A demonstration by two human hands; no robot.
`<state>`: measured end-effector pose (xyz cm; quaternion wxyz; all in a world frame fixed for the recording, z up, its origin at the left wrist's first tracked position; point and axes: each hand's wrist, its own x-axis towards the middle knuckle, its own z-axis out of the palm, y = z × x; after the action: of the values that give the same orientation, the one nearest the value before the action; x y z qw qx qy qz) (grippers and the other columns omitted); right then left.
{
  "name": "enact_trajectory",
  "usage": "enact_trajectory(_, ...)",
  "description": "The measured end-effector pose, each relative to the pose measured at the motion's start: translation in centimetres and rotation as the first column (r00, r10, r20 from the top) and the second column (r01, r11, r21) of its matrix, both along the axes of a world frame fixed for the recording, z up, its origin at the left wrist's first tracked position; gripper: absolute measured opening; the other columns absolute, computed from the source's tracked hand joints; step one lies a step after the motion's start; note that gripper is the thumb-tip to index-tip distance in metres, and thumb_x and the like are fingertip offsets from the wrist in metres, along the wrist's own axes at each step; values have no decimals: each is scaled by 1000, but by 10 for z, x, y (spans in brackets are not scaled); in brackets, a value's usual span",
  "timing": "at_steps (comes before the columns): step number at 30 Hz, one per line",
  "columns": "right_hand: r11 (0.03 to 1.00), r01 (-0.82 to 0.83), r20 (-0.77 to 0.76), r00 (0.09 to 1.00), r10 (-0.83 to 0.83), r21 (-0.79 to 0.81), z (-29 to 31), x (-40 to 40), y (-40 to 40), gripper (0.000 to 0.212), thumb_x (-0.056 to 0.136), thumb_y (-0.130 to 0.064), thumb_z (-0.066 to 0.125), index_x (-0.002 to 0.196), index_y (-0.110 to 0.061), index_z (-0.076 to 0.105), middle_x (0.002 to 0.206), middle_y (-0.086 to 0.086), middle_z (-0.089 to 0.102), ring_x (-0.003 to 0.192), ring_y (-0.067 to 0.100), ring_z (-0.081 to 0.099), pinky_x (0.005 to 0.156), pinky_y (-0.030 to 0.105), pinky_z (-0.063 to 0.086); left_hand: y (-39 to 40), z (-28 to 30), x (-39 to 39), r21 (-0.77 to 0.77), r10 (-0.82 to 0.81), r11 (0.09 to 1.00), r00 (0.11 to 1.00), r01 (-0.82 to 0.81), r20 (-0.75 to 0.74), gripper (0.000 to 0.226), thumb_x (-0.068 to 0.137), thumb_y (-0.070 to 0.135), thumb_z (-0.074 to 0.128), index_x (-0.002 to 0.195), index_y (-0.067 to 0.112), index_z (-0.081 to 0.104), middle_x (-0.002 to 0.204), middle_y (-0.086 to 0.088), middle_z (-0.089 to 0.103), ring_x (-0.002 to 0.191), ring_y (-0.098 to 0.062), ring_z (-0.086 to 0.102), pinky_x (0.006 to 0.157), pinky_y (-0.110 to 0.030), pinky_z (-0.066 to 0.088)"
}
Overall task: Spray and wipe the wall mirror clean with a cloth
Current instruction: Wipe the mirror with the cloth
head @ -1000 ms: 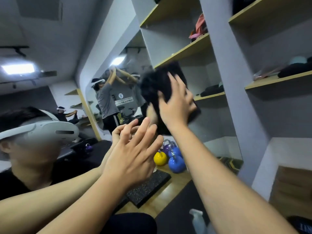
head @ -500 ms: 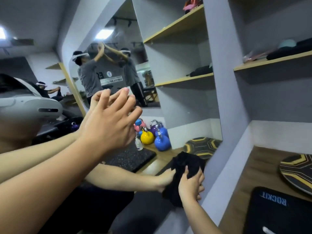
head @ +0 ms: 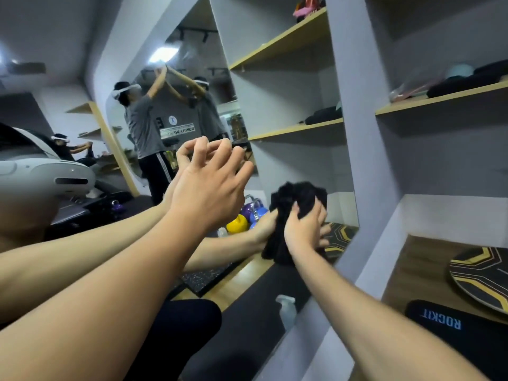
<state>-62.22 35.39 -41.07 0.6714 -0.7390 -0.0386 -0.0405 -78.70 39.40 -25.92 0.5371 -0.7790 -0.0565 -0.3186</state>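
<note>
Now our right-hand fingers (head: 316, 213) curl over a bunched black cloth (head: 291, 199), pressing it flat to the large frameless wall mirror (head: 297, 166) near its lower right corner. Half a second ago the wad sat lower, close to the bottom edge; a second ago it was high up, so we judge the strokes are sweeping up and down this right-hand strip. Our left hand (head: 206, 193) has its fingers loosely bent, holding nothing, fingertips at the glass toward the middle. A white plastic spray bottle (head: 287, 312) stands on the floor below the mirror's bottom edge, untouched.
</note>
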Motion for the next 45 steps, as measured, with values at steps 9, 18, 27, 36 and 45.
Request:
enact_trajectory(9,991,-130,781,622,59,29,310,-54,-5,52,96,-51,52,146,-45,40,161,-12,27,132,36,36,107,53,26,1,0,1,52,-60,997,997,57,57,39,82,31,60,113,8,62,116,-17,61,115,-36,52,101,-58,28)
enact_trajectory(18,993,-94,874,486,-16,70,288,-28,9,63,92,-53,51,152,-48,32,162,-15,27,137,31,33,105,58,31,1,1,1,-16,-32,999,998,33,49,36,79,34,64,105,9,58,111,-16,58,116,-37,49,103,-58,30)
enact_trajectory(27,997,-21,417,909,-10,70,59,48,9,62,95,-45,55,152,-48,29,163,-17,22,140,28,29,108,52,24,-14,10,15,-14,-19,1000,1000,19,4,23,79,34,51,89,14,55,94,-10,54,96,-33,53,101,-57,31)
enact_trajectory(36,998,-57,-310,950,49,-15,-128,58,-1,65,100,-60,40,157,-34,24,164,-4,22,135,41,34,110,59,25,-2,18,53,-73,132,989,991,-132,3,42,93,43,41,119,13,55,131,-13,50,136,-36,42,112,-60,18)
enact_trajectory(45,998,-42,-124,991,48,52,1,69,0,54,101,-47,47,152,-39,31,162,-4,24,136,43,29,113,60,17,-4,18,54,-42,97,994,995,-97,19,39,91,40,46,113,10,58,129,-15,53,135,-39,45,111,-60,21)
